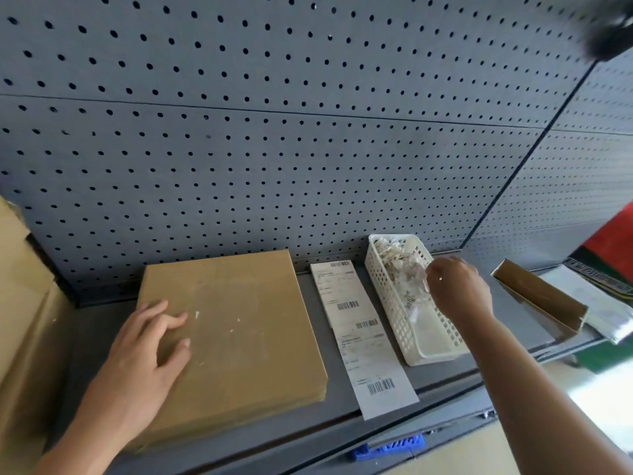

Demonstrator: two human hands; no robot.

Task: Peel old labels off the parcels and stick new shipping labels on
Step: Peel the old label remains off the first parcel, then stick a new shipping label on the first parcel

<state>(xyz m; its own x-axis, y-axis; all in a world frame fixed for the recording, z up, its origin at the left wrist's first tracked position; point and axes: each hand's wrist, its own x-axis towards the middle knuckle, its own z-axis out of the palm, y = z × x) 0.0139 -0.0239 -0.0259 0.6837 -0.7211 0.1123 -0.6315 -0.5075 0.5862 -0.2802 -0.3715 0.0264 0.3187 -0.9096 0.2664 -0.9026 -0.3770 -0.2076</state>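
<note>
No legible txt anywhere; strip of shipping labels [363, 337] carries barcodes + print blocks, all too blurred to read; label scrap [409, 305] at white basket [380, 296] shows barcode bit, digits unreadable; blue plastic piece [388, 446] has raised chars, illegible.

Flat brown parcel [236, 337] beside label strip [363, 334]

Parcel [239, 330] and scrap basket [387, 303]
Left hand [147, 351] lay flat on the brown parcel; right hand [455, 286] hung over the white basket, fingers bunched above torn label scraps [394, 255]
</note>
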